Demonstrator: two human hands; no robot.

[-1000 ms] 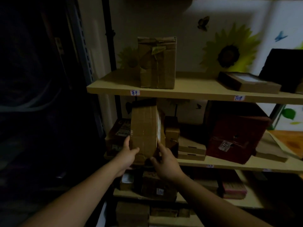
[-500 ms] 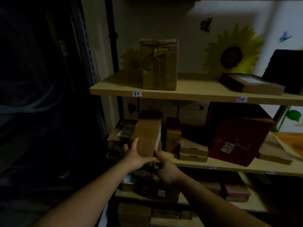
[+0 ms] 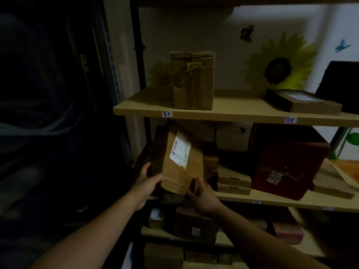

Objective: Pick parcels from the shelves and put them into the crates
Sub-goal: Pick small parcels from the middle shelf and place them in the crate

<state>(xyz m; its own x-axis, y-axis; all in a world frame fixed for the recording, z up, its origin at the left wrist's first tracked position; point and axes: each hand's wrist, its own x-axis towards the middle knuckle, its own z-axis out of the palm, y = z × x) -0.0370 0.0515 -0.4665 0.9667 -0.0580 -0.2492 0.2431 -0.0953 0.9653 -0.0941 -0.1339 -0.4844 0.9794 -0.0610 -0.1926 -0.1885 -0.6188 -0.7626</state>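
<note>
Dim scene, head view. Both hands held one brown cardboard parcel [image 3: 177,162] at the left end of the middle shelf [image 3: 291,199], tilted with its top leaning left and back and its white shipping label [image 3: 179,150] facing up toward the camera. Left hand [image 3: 148,184] gripped the parcel's lower left corner, thumb across the front face, fingers wrapped behind; grip closed on the parcel. Right hand [image 3: 204,197] was at the lower right corner, fingers curled on the bottom edge, grip also holding the parcel. Whether the parcel's base touched the shelf could not be told, too dark. Just right of it stood a small brown box [image 3: 210,164], then flat stacked cartons [image 3: 234,181], then a dark red box [image 3: 287,167] with a small tag. On the upper shelf [image 3: 233,113] a tall taped carton [image 3: 193,80] stood upright, above the held parcel; a flat box [image 3: 303,100] lay well to the right. Sunflower sticker [image 3: 279,63] and butterfly stickers on the wall behind. Lower shelf [image 3: 223,239] carried more dark parcels, details unreadable. Left part of the frame was near black.
</note>
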